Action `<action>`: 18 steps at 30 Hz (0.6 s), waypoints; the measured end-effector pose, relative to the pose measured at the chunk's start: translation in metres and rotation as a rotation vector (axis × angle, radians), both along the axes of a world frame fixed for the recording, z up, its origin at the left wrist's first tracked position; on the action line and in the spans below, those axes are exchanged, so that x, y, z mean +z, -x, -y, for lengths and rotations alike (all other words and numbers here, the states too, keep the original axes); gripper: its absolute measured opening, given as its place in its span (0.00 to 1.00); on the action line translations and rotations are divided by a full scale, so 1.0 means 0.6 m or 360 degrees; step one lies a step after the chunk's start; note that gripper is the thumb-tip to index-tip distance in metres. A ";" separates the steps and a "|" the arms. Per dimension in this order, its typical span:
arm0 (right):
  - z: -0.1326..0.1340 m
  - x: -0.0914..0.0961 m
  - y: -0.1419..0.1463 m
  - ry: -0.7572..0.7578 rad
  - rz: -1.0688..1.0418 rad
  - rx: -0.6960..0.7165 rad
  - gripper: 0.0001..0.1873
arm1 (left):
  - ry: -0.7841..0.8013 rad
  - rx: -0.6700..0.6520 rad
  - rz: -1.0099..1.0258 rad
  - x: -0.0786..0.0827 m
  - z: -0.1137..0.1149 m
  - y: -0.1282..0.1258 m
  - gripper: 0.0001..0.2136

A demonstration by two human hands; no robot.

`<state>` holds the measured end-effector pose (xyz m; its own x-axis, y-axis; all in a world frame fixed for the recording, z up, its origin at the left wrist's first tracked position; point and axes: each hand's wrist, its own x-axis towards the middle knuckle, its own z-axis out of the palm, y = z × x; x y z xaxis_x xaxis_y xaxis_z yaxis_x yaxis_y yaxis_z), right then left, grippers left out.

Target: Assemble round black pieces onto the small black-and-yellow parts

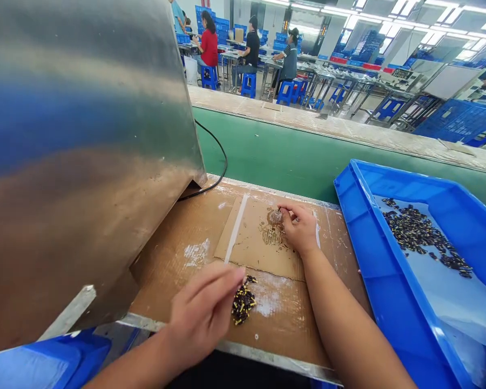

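Note:
My left hand (202, 313) rests near the table's front edge, fingers curled together and touching a small pile of black and yellow parts (243, 302) on the cardboard-covered bench (194, 254). My right hand (300, 229) lies farther away on a loose cardboard sheet (251, 243). Its fingers are pinched around a small clear, roundish piece (275, 216). Under that hand the cardboard carries a worn, scratched patch (272, 236).
A large stainless steel machine housing (76, 146) fills the left, with a black cable (218, 162) behind it. A blue tray (389, 281) at right holds several dark parts (421, 232). A green conveyor belt (291, 156) runs behind. Other people sit at distant benches (251, 48).

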<state>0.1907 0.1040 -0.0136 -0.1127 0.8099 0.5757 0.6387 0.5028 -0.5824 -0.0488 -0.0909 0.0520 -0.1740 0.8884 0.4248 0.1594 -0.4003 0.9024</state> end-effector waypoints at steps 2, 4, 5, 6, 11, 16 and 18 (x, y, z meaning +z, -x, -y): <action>0.001 0.000 -0.001 0.0006 0.0005 -0.0003 0.10 | 0.0077 -0.0074 0.0104 -0.006 -0.054 -0.041 0.16; 0.002 0.001 -0.001 0.0021 0.0001 -0.0004 0.10 | 0.0330 -0.0182 0.0444 -0.006 -0.106 -0.068 0.11; 0.003 0.001 -0.001 0.0028 0.0002 -0.0003 0.10 | 0.0427 -0.0221 0.0603 -0.006 -0.128 -0.076 0.09; 0.003 0.001 -0.001 0.0032 0.0006 -0.0001 0.10 | 0.0483 -0.0243 0.0715 -0.008 -0.147 -0.080 0.08; 0.003 0.002 0.001 -0.0008 0.0004 -0.0043 0.10 | 0.0644 -0.0114 0.0968 -0.054 -0.190 -0.079 0.10; -0.002 -0.001 0.004 -0.0002 0.0025 -0.0100 0.11 | 0.0788 -0.0152 0.1048 -0.087 -0.184 -0.085 0.12; -0.004 -0.003 0.003 0.0001 0.0034 -0.0107 0.11 | 0.0788 -0.0175 0.1009 -0.086 -0.182 -0.087 0.12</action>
